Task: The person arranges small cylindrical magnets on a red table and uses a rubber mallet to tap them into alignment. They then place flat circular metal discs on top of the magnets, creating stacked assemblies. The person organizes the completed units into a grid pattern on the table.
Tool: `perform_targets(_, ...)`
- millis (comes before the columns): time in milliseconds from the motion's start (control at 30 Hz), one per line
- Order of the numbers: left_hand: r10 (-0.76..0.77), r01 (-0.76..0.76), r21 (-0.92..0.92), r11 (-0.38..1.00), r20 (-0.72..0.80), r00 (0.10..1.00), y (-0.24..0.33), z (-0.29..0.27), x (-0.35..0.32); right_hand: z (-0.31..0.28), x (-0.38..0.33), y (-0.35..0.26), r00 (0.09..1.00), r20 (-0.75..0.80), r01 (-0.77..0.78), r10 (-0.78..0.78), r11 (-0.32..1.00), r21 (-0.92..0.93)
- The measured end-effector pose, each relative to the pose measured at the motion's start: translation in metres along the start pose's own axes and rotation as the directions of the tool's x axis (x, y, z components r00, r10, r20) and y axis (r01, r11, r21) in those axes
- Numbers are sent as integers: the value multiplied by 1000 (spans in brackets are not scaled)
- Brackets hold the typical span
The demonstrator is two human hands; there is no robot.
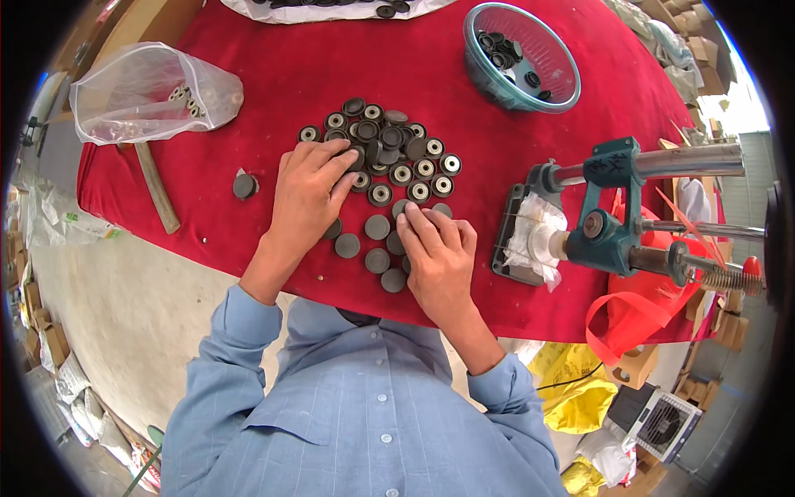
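Note:
My left hand reaches to the left edge of a pile of black round wheels, several of which show a metal bearing in the middle. Its fingers are bent and apart, with the fingertips against a black disc. Lower right of the pile, my right hand lies palm down with fingers spread over flat black discs, hiding some of them. Other plain-faced discs lie loosely between my two hands.
A teal-rimmed clear basin holds black parts at back right. A green hand press stands at right. At left are a clear plastic bag with bearings, a hammer handle and a lone disc on the red cloth.

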State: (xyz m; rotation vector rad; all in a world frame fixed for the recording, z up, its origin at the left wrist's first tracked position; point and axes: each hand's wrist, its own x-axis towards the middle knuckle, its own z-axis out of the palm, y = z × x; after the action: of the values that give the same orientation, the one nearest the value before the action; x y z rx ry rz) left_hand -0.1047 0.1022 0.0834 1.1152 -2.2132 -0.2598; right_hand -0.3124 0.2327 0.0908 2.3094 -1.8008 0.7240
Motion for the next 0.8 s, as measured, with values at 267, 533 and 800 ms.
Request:
perform_targets(267, -104, 102, -103, 989, -14, 994, -5, 0, 2, -2, 5, 2, 1000, 10, -30, 30, 999, 39)
perform_targets(533, -37, 39, -70, 997, 26, 999, -5, 1, 15, -8, 27, 7, 992, -1, -125, 128, 975, 183)
perform_targets(800, -310, 293, -349, 890, 8, 951, -8, -36, 1, 21, 87, 19, 997, -73, 30, -18, 986, 164)
